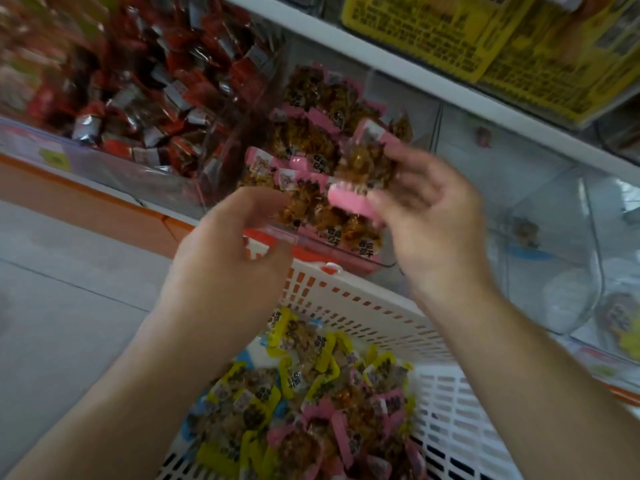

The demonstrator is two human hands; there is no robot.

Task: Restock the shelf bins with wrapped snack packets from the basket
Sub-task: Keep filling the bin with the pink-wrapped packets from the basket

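Observation:
My right hand point(429, 216) holds a pink-edged snack packet point(360, 171) between thumb and fingers, just above the clear shelf bin point(377, 261) of like pink-edged packets point(311, 140). My left hand point(235, 244) hovers in front of that bin with loosely curled fingers and seems to hold nothing. Below both arms sits the white slotted basket point(367, 310), filled with several yellow-edged packets point(242, 386) and pink-edged packets point(322, 431).
A bin of red and silver wrapped snacks point(138, 98) stands to the left. Nearly bare clear bins point(540, 220) are on the right. Yellow printed packs point(467, 36) lie on the white shelf above. Grey floor point(69, 271) lies at the left.

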